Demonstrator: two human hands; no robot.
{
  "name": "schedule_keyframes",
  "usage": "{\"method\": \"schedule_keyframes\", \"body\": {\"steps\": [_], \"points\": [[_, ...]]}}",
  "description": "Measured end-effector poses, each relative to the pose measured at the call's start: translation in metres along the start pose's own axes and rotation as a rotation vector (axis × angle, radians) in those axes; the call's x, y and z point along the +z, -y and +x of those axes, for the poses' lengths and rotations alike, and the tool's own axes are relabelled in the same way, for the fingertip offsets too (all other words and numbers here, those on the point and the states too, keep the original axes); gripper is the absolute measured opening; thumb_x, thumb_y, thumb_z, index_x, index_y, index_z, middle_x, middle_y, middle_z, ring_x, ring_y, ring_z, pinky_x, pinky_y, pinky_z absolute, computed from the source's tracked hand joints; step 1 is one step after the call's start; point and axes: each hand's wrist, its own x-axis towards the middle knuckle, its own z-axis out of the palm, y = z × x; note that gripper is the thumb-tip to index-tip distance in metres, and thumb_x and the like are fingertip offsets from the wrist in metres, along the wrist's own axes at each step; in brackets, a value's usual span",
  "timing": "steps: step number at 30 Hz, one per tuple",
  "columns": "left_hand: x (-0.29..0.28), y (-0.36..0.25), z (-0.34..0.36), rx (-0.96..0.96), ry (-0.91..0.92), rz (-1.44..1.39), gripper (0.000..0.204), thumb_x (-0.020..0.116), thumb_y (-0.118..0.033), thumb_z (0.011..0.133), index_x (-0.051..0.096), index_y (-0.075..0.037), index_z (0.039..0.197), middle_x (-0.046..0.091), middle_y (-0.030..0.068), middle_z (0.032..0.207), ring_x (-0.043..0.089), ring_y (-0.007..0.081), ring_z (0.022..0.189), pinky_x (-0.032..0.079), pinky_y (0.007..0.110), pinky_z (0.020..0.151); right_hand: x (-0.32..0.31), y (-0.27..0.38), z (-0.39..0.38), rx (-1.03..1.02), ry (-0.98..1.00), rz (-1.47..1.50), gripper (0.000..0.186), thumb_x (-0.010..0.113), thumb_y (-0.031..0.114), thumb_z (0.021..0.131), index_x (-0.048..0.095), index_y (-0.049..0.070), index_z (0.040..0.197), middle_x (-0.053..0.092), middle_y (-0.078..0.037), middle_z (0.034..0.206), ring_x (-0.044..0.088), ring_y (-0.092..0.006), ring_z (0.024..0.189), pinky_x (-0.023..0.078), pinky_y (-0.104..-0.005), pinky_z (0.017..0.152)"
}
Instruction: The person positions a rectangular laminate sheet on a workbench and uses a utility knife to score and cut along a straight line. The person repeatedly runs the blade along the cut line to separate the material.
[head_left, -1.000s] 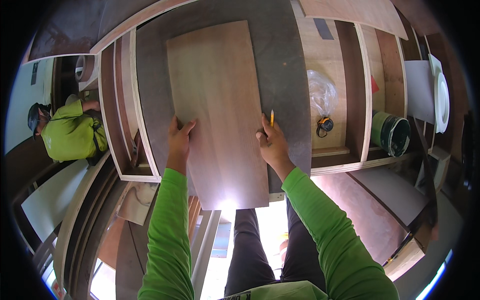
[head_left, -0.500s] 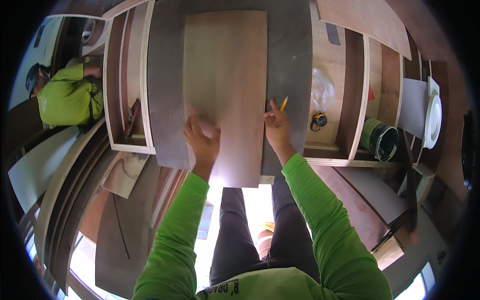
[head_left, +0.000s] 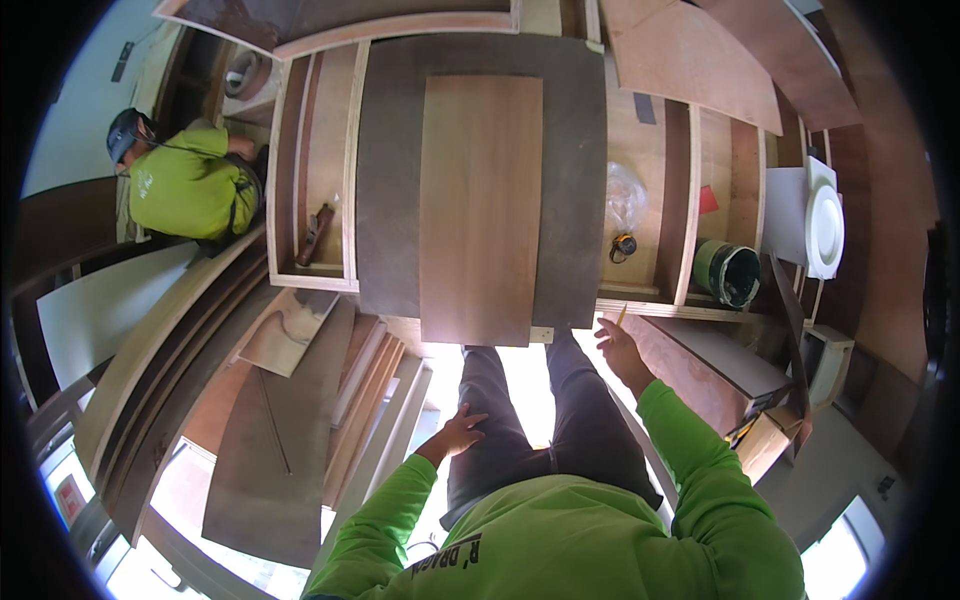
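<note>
Brown wood panel (head_left: 482, 210), flat on dark grey board (head_left: 388, 190), near end overhanging. Both hands have come off since a second ago, so it sits unsupported by them. Rectangular, lengthwise grain; pencil marks: can't tell. Left hand (head_left: 460, 435): looks empty, fingers loosely spread at left thigh (head_left: 492, 462). Right hand (head_left: 621, 356): pinching pencil (head_left: 622, 315).
</note>
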Motion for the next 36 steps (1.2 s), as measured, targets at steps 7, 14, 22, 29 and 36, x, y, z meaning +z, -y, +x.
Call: {"method": "schedule_keyframes", "body": {"steps": [7,14,22,29,36], "points": [[-0.044,-0.034,-0.066,-0.104,-0.109,-0.193,0.06,0.064,-0.039,0.097,0.05,-0.009,0.147,0.052,0.0227,0.146,0.051,0.0356,0.135,0.041,0.039,0.113,-0.034,0.092,-0.09,0.327,0.25,-0.366,0.034,0.055,0.027,0.102,0.064,0.01,0.129,0.07,-0.013,0.098,0.067,-0.0189,0.093,0.054,-0.0324,0.085],[-0.118,-0.031,-0.097,-0.031,-0.321,-0.015,0.06,0.061,-0.042,0.099,0.052,-0.002,0.143,0.062,0.0179,0.138,0.059,0.0302,0.128,0.043,0.037,0.11,-0.054,0.066,-0.188,0.228,0.704,-1.019,0.042,0.043,0.034,0.102,0.075,0.008,0.107,0.073,-0.017,0.108,0.07,-0.036,0.089,0.055,-0.0486,0.081],[-0.211,0.054,-0.048,0.219,-0.457,0.039,0.036,0.066,-0.031,0.095,0.069,-0.004,0.119,0.071,0.0202,0.117,0.068,0.0316,0.11,0.051,0.039,0.095,-0.027,0.046,-0.354,0.83,0.371,-0.058,0.035,0.055,0.01,0.096,0.056,0.005,0.13,0.065,-0.013,0.102,0.069,-0.0229,0.08,0.061,-0.0372,0.06],[-0.226,0.082,-0.038,0.416,-0.41,0.526,0.027,0.063,-0.024,0.096,0.072,-0.002,0.11,0.072,0.0216,0.109,0.069,0.0351,0.104,0.053,0.041,0.09,-0.003,0.086,-0.414,0.676,0.395,-0.155,0.054,0.054,0.016,0.101,0.042,0.022,0.153,0.067,-0.012,0.09,0.066,-0.016,0.07,0.06,-0.0308,0.061],[-0.202,0.023,-0.06,0.64,-0.35,0.847,0.029,0.063,-0.024,0.096,0.07,-0.002,0.114,0.07,0.0198,0.117,0.066,0.036,0.108,0.053,0.043,0.092,0.032,-0.015,-0.392,0.784,0.015,0.44,0.021,0.045,0.017,0.103,0.062,0.006,0.108,0.063,-0.006,0.082,0.056,-0.0129,0.061,0.048,-0.0283,0.052]]}}
